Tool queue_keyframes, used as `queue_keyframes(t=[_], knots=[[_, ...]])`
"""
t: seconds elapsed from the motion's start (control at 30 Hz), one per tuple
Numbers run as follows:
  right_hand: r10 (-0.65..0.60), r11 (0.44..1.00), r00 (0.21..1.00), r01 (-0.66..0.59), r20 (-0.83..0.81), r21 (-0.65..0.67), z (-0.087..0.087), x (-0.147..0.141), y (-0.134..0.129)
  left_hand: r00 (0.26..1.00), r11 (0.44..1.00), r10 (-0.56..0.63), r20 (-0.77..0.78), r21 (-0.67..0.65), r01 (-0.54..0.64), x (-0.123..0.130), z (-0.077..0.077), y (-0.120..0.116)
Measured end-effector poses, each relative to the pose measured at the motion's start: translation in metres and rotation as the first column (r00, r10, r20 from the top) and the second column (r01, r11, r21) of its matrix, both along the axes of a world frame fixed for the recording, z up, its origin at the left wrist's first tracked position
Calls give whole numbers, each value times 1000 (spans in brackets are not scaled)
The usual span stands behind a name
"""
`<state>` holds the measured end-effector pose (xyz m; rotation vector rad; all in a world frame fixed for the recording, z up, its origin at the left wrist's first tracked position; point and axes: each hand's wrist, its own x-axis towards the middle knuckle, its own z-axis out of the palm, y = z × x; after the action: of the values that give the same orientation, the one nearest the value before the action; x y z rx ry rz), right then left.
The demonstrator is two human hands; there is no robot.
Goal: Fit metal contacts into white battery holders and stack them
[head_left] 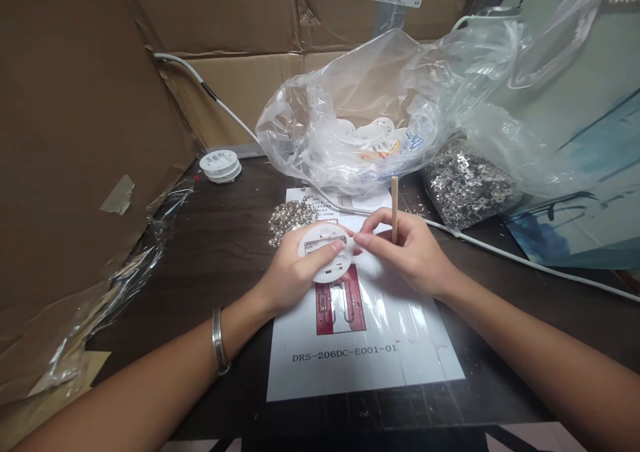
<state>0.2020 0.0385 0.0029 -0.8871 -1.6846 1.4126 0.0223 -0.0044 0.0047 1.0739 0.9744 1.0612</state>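
My left hand grips a round white plastic disc with slots, its thumb lying across the face. At the disc's right edge, my right hand has thumb and index finger pinched together. A thin wooden stick stands upright from between the fingers of that same hand. Whether the fingertips also pinch a small part is too small to tell. Beneath both hands lies a printed sheet with a red picture. Just behind the disc is a pile of small metal parts.
A stack of white discs sits at the back left. Behind the hands lies a clear plastic bag with more discs. A bag of metal pieces is at the right. A white cable crosses the dark table.
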Motion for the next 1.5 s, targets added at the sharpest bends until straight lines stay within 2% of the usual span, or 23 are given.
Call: queue_keyframes(t=[0.27,0.4,0.6,1.0,1.2,1.3,1.5], knots=[[-122,992,972,111,-199,-65,3,11,0,997,996,-60,54,-70,63,-1,0,-1],[-83,987,953,38,-290,-159,2,9,-4,997,997,-66,44,-44,68,-1,-1,-2],[-30,984,921,-40,-388,-172,-2,8,-4,1000,1000,7,-19,13,-6,0,1,-4],[-2,996,944,-28,-329,-86,-8,7,-3,1000,1000,-3,-5,-9,3,1,3,-4],[-5,991,952,-36,-306,-128,-6,6,-3,998,999,27,-62,37,-25,-1,3,-3],[-51,992,942,8,-330,-129,-2,7,-5,996,998,37,-87,59,-31,-3,1,-3],[-47,999,969,47,-242,-5,3,6,-9,995,996,41,-87,82,-34,-2,1,-3]])
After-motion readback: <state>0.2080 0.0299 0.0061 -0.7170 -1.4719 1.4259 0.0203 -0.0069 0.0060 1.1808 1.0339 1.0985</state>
